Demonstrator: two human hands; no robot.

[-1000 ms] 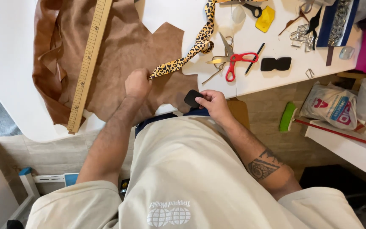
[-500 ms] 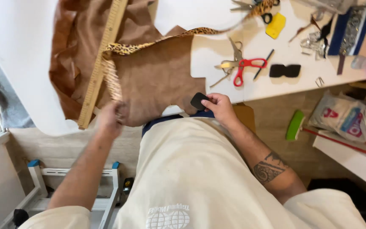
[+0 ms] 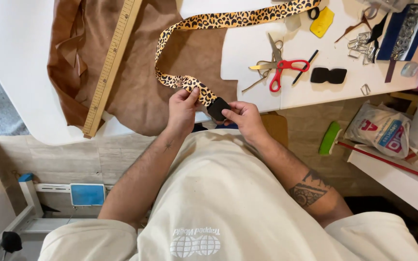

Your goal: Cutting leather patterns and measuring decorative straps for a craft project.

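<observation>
A leopard-print strap [image 3: 228, 20] runs from the table's far right, curves over the brown leather sheet [image 3: 141, 72] and comes back toward me. My left hand [image 3: 182, 108] pinches the strap near its end at the table's front edge. My right hand [image 3: 242, 116] grips a small black piece [image 3: 217, 108] fitted on the strap's end. Both hands sit close together just above my chest.
A long wooden ruler [image 3: 112, 65] lies along the leather. On the white table [image 3: 267, 48] are red-handled scissors [image 3: 282, 70], a black flat piece [image 3: 328, 75], a yellow tag [image 3: 321, 21] and metal clips [image 3: 359, 41]. Bags [image 3: 380, 133] and a green brush [image 3: 330, 137] lie on the floor at right.
My left hand has come in from the ruler's side, bringing the strap's end to the black piece. The strap now lies in a loop over the leather.
</observation>
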